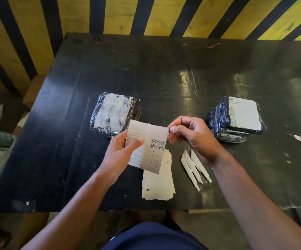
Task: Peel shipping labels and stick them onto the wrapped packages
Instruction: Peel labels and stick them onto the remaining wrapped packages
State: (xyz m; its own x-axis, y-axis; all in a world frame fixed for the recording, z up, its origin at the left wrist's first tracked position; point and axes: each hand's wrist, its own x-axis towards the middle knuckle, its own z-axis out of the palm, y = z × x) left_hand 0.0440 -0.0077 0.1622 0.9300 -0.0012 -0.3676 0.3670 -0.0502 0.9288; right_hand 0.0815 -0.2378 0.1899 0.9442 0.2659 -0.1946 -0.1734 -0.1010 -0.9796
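We see one shipping label (147, 147) held above the table (164, 73), over its near-centre area, printed face up with two barcodes towards its right side. The left hand (121, 154) grips the label's left portion, thumb curled across the printed face and fingers hidden behind the sheet. The right hand (191, 136) pinches the label's upper right corner between thumb and forefinger, the remaining fingers curled loosely; we cannot tell whether the backing has separated at that corner. Directly beneath the held label, a stack of labels (157, 179) lies on the surface close to the near edge, slightly fanned. Just to the right of that stack, several narrow white backing strips (194, 168) lie together on the surface, angled towards the near right. Beyond the left hand, towards the centre-left of the surface, an unlabelled package (112, 114) in clear wrap rests flat; the top edge of the held label overlaps it in this view. Well apart from it, towards the right edge, a stack of labelled packages (236, 118) stands with a white label face on top. A small paper scrap (298, 138) lies near the right edge. Behind the far edge stands a yellow-and-black striped wall (146, 15).
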